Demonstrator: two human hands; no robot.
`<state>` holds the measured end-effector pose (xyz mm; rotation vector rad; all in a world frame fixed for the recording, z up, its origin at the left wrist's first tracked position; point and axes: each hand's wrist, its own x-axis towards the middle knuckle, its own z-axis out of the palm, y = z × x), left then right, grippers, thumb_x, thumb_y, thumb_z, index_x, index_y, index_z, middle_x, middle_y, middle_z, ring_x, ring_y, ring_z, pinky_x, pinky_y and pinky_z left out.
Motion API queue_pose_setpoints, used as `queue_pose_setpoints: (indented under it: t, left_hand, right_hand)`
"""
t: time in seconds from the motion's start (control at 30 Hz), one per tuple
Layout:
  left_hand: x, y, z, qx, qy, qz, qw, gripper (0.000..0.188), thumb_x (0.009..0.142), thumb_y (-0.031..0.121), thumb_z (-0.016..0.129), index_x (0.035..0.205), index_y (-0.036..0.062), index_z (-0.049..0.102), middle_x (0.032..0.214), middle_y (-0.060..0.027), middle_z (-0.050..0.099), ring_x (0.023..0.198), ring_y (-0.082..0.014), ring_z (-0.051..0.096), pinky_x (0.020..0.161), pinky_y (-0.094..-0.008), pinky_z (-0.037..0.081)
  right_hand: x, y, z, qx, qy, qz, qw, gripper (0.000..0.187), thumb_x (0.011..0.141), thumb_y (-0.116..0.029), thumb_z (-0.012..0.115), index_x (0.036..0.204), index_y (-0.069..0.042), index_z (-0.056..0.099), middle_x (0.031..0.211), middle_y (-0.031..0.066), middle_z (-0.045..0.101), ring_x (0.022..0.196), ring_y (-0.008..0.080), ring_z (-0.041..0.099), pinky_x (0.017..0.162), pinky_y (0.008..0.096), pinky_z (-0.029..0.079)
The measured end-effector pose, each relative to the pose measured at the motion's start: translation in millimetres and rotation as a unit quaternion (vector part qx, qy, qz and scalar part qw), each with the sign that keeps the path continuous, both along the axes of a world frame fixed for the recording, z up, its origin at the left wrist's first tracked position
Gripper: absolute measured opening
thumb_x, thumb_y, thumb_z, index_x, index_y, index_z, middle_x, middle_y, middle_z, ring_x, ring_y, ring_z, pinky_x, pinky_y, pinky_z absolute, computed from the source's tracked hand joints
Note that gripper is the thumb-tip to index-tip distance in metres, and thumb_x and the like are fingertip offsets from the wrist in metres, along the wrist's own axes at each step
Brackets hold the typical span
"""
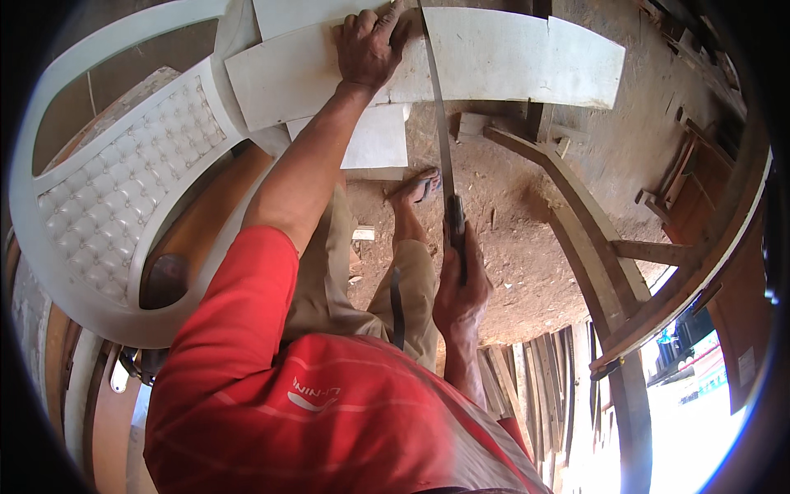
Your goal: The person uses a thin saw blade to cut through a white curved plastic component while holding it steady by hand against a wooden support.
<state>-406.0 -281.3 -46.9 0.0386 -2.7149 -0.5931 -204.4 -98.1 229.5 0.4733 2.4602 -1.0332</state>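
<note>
A long white board (527,58) lies crosswise at the top of the view, slightly bowed by the lens. My left hand (369,51) presses down on it, its fingers bent over the far edge and the thumb close to the saw. In my right hand (461,288) is the dark handle of a handsaw (441,123). The narrow blade points away from me and crosses the board just right of my left hand. Whether the blade has cut into the board cannot be made out. Another white piece (370,142) sits under the board's near edge.
A white chair (123,325) with a tufted back panel leans at the left, touching the board's end. On the right stands a curved wooden frame (601,239). Thin wood strips (535,387) are stacked at lower right. My sandalled foot (420,188) is on the dirt floor (518,272).
</note>
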Motion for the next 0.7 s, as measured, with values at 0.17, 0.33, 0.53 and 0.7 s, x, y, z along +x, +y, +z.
queue_pose_setpoints:
  t: [0.17, 0.33, 0.53, 0.7]
  left_hand:
    - [-3, -4, -6, -0.003, 0.000, -0.002, 1.000, 0.038, 0.090, 0.034, 0.071, 0.127, 0.0288, 0.070, 0.082, -0.0011, 0.057, 0.082, -0.0248, 0.055, 0.078, -0.0427, 0.040]
    - [-8, 5, 10, 0.004, -0.017, -0.002, 1.000, 0.035, 0.093, 0.035, 0.065, 0.125, 0.0205, 0.070, 0.089, -0.0074, 0.060, 0.087, -0.0301, 0.057, 0.080, -0.0460, 0.042]
    - [-2, -1, -5, -0.030, 0.015, 0.020, 0.999, 0.035, 0.091, 0.036, 0.070, 0.125, 0.0281, 0.071, 0.083, -0.0006, 0.058, 0.083, -0.0243, 0.055, 0.077, -0.0422, 0.040]
    - [-1, 2, -5, -0.015, -0.002, -0.005, 1.000, 0.037, 0.089, 0.029, 0.069, 0.126, 0.0277, 0.071, 0.085, 0.0002, 0.058, 0.084, -0.0242, 0.055, 0.078, -0.0422, 0.041]
  right_hand:
    - [-6, 2, -43, -0.039, 0.003, -0.041, 0.998, 0.041, 0.102, -0.012, 0.054, 0.140, 0.004, 0.054, 0.120, 0.0229, 0.069, 0.103, 0.0232, 0.070, 0.083, 0.0351, 0.056]
    - [-72, -26, -65, -0.068, -0.020, -0.094, 0.993, 0.040, 0.103, -0.019, 0.056, 0.139, -0.002, 0.058, 0.105, 0.0207, 0.073, 0.086, 0.0172, 0.069, 0.068, 0.0339, 0.053]
    - [29, 18, -14, -0.035, 0.031, -0.017, 0.999, 0.041, 0.103, -0.012, 0.051, 0.141, 0.003, 0.053, 0.120, 0.0236, 0.069, 0.108, 0.0272, 0.070, 0.085, 0.0372, 0.057]
    - [-21, 2, -61, -0.025, 0.037, -0.017, 0.999, 0.041, 0.102, -0.012, 0.053, 0.142, -0.002, 0.054, 0.119, 0.0246, 0.069, 0.105, 0.0296, 0.072, 0.084, 0.0372, 0.058]
